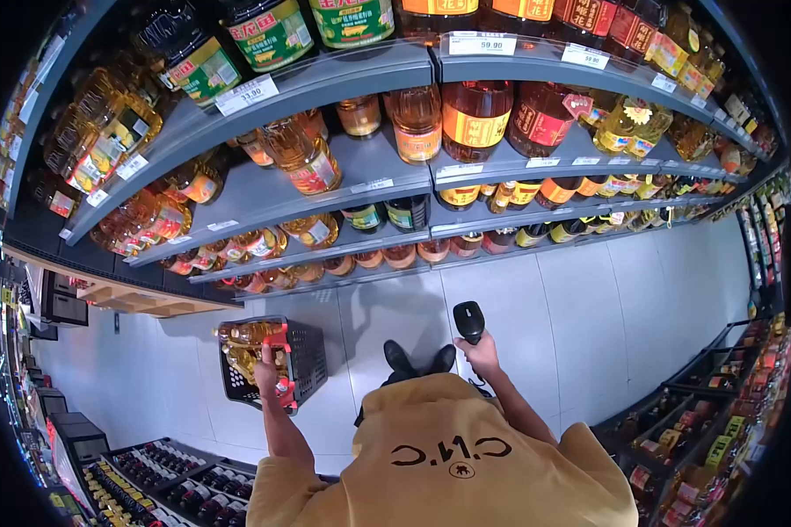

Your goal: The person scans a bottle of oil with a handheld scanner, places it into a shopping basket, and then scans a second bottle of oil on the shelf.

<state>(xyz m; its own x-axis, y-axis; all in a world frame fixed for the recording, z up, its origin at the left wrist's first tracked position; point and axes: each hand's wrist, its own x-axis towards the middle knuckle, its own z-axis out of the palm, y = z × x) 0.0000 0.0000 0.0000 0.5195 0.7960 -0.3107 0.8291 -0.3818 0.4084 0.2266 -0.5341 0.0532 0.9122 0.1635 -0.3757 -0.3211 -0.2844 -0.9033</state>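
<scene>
My left hand (pixel 266 372) is closed at the red handle of a dark shopping basket (pixel 306 360), left of my feet. Several bottles of yellow oil (pixel 248 333) lie in the basket. In my right hand (pixel 479 351) is a black handheld scanner (pixel 469 321), its rounded head pointing away from me, over the floor in front of the shelves. Its grip is wrapped by my fingers, and part of it is hidden by them. Neither hand touches the shelves.
Ahead, curved grey shelves (pixel 351 66) hold rows of oil bottles with price tags. Dark racks of bottles (pixel 171 474) stand behind me on the left, and more racks of packaged goods (pixel 677 422) on the right. Pale floor tiles (pixel 580 307) lie between them.
</scene>
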